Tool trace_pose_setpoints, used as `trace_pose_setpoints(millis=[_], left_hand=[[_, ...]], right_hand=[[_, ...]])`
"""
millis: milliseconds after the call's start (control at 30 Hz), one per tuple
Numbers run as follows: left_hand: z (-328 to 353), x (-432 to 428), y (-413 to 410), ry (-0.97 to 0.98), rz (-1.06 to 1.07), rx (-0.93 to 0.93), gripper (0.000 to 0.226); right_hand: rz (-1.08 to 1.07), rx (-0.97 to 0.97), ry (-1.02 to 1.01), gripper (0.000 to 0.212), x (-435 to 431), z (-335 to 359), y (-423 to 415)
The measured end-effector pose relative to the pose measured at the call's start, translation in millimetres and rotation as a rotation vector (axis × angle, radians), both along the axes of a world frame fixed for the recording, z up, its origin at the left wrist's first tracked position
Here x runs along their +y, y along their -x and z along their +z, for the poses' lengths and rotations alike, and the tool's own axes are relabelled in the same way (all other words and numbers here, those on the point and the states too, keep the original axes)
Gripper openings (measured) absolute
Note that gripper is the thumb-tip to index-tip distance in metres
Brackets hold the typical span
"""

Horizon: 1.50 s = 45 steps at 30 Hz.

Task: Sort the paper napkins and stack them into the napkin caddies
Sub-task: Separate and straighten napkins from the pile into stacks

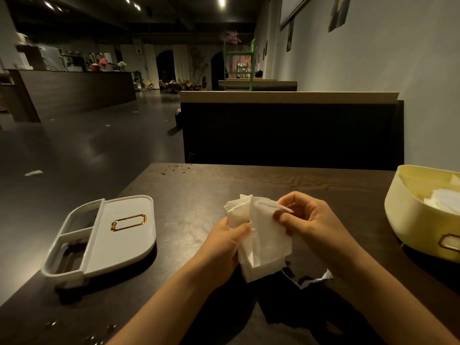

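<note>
Both my hands hold a small bundle of white paper napkins [261, 235] above the middle of the dark wooden table [199, 185]. My left hand [224, 247] grips the bundle's left edge from below. My right hand [308, 220] pinches the upper right corner of the top napkin. A white caddy lid [112, 235] with a gold label frame and two openings lies flat at the left. A cream-yellow caddy [413, 220] stands open at the right edge, with white napkins [443, 202] inside.
A scrap of clear wrapper [311, 280] lies on the table under my right wrist. A dark booth back [286, 133] rises behind the table's far edge. The wall runs along the right. Left of the table is open floor, and water drops mark the near left corner.
</note>
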<state>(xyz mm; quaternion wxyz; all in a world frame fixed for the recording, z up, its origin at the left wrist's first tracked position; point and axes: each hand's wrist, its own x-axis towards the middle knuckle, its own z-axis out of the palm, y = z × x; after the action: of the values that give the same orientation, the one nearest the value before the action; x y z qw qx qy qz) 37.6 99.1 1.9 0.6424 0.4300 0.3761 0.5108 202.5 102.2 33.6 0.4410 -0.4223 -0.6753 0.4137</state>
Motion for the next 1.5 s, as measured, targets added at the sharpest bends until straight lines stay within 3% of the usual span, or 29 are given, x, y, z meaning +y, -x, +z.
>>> trace_pose_setpoints(millis=[133,300,467,600,767,867,967,1067,1200,1300,1400,1500], left_hand=[[4,-6,-1,-0.02,-0.2,-0.006,0.021],[6,-8,-2,0.032,-0.272,0.003,0.019],[8,-4,3,0.14,-0.263,-0.059,0.058],[7,-6,-5,0.135,-0.211,-0.048,0.033],[7,5,9,0.205,-0.02,-0.244,0.043],[11,6,17,0.188,0.058,-0.288,0.028],[10,5,16,0.13,0.079,-0.344,0.036],[6,3,8,0.093,0.034,-0.388,0.047],[3,7,8,0.042,0.034,-0.393,0.044],[5,7,14,0.004,0.009,-0.327,0.04],[6,7,18,-0.081,0.033,-0.169,0.036],[6,8,21,-0.236,0.118,0.111,0.04]], right_hand=[[-0.042,0.017,-0.029,0.006,2,-5,1],[-0.093,-0.07,-0.077,0.019,5,-13,4],[-0.198,-0.236,-0.271,0.036,2,-15,8],[-0.235,-0.242,-0.35,0.046,6,-20,9],[-0.256,-0.149,-0.127,0.03,11,-13,-7],[-0.067,-0.157,0.077,0.054,9,-13,-4],[0.041,-0.067,0.216,0.065,3,-18,10],[0.052,0.137,0.323,0.047,-1,-21,21],[0.006,0.277,0.369,0.026,-1,-16,15],[-0.022,0.382,0.365,0.022,2,-13,6],[-0.042,0.496,0.339,0.033,6,-10,0],[-0.032,0.502,0.332,0.025,5,-9,-3]])
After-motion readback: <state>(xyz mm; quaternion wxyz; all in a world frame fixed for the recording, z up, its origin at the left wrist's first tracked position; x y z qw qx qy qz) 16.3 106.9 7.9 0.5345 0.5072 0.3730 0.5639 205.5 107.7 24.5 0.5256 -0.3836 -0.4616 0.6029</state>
